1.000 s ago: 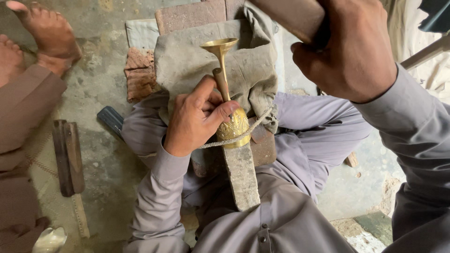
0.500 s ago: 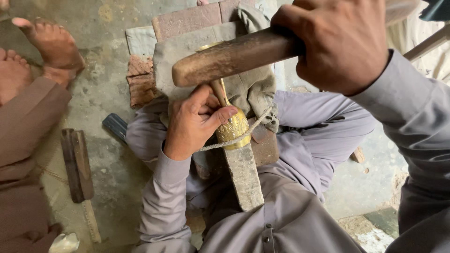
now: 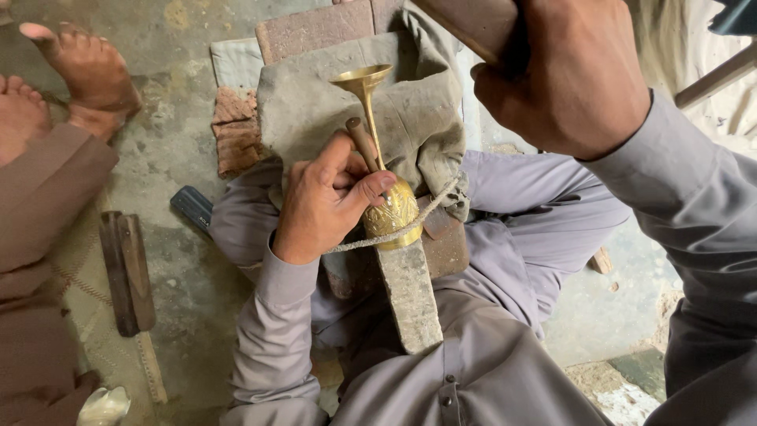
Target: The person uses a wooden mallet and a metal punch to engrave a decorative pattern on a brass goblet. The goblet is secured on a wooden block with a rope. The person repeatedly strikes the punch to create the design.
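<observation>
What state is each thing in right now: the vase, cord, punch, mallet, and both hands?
Brass vase: lying on the stone block, flared mouth pointing away.
Cord: drawn taut across the vase's body.
Punch: pinched in the left hand, tip hidden.
Mallet: raised, clear of the punch.
Right hand: closed around the mallet.
Cloth: draped over the bricks behind the vase.

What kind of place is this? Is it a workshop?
Probably a floor-level metal craft workshop. A brass vase is roped to a stone block, the left hand holds a punch on it, and the right hand raises a mallet.
</observation>
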